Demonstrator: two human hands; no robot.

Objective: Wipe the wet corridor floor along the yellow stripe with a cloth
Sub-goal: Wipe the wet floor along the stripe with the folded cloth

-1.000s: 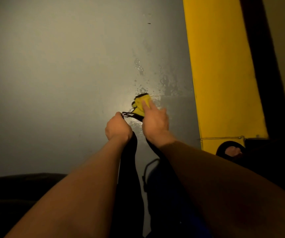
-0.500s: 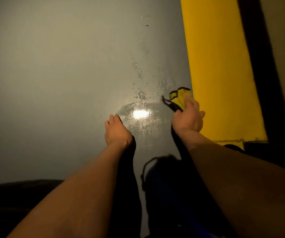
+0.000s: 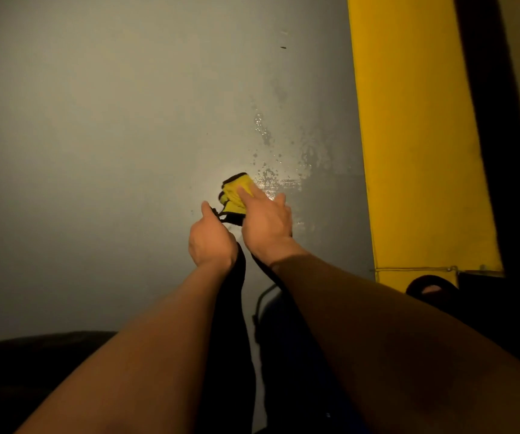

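Your right hand [image 3: 265,220] presses the yellow cloth [image 3: 236,191] flat to the grey floor [image 3: 111,151] at the frame's centre, fingers laid straight over it. The left hand [image 3: 210,239] sits just beside, seemingly pinching the cloth's dark edge, though the light is too dim to be sure. Wet streaks [image 3: 283,183] and droplets lie right of and above the cloth, toward the yellow stripe [image 3: 415,136], which runs up the right of the frame. Nothing blocks that path; a sandalled foot [image 3: 431,288] rests at the stripe's lower end.
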